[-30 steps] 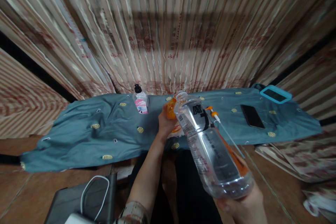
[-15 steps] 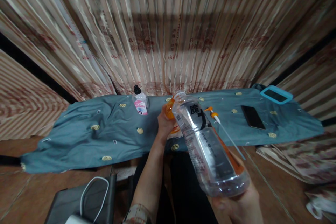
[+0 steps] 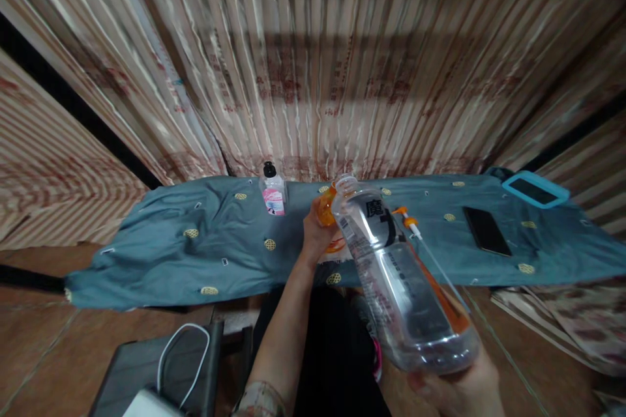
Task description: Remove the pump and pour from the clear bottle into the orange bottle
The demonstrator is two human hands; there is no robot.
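Note:
My right hand (image 3: 460, 381) grips a large clear plastic bottle (image 3: 405, 280) by its base. The bottle is tilted, its uncapped neck pointing up and away to the left. My left hand (image 3: 315, 231) is closed round an orange see-through bottle (image 3: 327, 208), beside the clear bottle's mouth. Whether the two mouths touch is hidden. An orange and white pump head (image 3: 409, 221) with a long tube lies on the cloth to the right, partly behind the clear bottle. Left of my hands stands a small clear bottle (image 3: 274, 194) with a black cap and pink label.
A teal cloth with yellow prints (image 3: 161, 260) covers the long table. On its right lie a black phone (image 3: 486, 230) and a blue-framed device (image 3: 535, 189). A pleated curtain (image 3: 313, 78) hangs behind. A grey stool (image 3: 127, 371) with a white cable stands at lower left.
The whole view has shifted slightly, so things appear further right. Both hands keep their holds, and the clear bottle stays tilted at about the same angle.

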